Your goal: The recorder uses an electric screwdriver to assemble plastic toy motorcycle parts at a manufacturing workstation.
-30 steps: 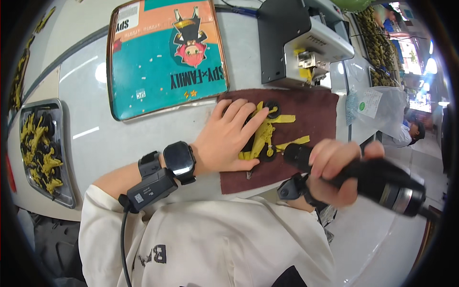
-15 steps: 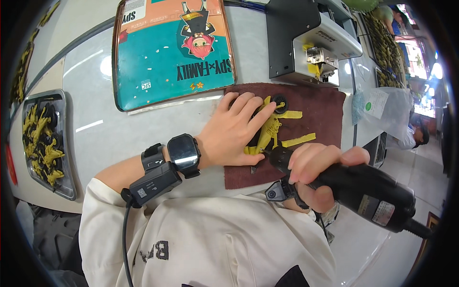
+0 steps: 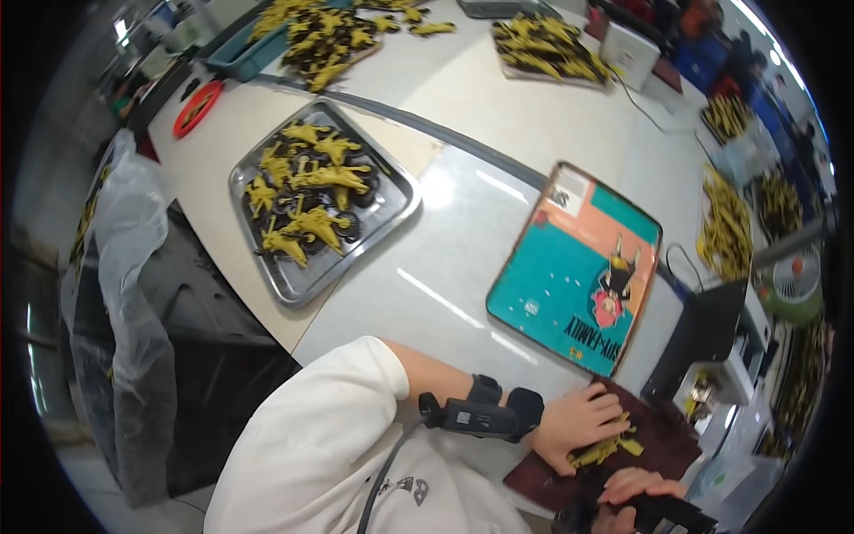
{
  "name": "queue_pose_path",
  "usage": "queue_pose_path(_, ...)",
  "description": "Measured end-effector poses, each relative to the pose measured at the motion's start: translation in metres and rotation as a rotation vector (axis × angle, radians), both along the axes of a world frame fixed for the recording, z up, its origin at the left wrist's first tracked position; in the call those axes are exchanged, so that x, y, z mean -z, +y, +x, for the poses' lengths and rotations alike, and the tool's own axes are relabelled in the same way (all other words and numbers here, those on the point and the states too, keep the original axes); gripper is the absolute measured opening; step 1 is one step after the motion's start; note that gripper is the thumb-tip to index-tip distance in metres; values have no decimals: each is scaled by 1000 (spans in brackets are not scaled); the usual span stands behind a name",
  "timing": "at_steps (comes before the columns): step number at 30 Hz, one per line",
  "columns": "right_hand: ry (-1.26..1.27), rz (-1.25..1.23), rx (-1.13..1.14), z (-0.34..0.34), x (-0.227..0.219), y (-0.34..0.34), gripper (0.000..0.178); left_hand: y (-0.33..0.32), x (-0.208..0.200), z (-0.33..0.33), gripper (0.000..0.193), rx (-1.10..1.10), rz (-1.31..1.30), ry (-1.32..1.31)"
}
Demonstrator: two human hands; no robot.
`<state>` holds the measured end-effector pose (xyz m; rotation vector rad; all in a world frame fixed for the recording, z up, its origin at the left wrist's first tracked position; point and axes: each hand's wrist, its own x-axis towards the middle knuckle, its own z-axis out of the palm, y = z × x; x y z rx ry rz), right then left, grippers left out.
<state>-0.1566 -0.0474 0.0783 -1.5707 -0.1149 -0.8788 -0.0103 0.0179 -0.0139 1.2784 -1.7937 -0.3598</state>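
Observation:
My left hand [image 3: 580,429] presses down on a yellow and black toy motorcycle [image 3: 598,454], its fingers bent over the toy. Part of the toy is hidden under the hand. Beneath it lies a dark maroon cloth [image 3: 541,481]. My right hand [image 3: 633,488], at the lower right, is wrapped round a black electric screwdriver [image 3: 674,516]. The lower edge of the picture cuts off part of that tool, and its tip cannot be made out.
A metal tray [image 3: 412,198] of yellow and black toys stands left of centre. The teal printed tray [image 3: 543,267] lies beyond my left hand. A black and silver machine [image 3: 689,347] stands right of it. Plastic sheeting [image 3: 133,258] hangs at the far left; toy piles [image 3: 547,49] lie farther back.
The view has swung left, so the hands now appear lower right and more of the tables shows. My left hand stays on the toy; my right keeps its grip on the screwdriver.

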Motion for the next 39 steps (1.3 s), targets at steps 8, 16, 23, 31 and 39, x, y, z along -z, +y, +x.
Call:
queue_pose_path(8,-208,314,502,-12,-38,-42,33,44,-56,74,98,-330,-84,-7)
queue_pose_path(16,-110,568,754,-16,-10,-80,32,188,-102,202,89,-1304,-113,-564)
queue_pose_path(23,-28,519,761,-5,0,-74,33,179,-122,179,92,-1222,-98,-609)
queue_pose_path(31,13,528,791,-23,23,-85,33,167,-132,168,89,-1107,-142,-573)
queue_pose_path(39,37,545,794,-22,23,-87,34,168,-120,173,90,-1039,-158,-501)
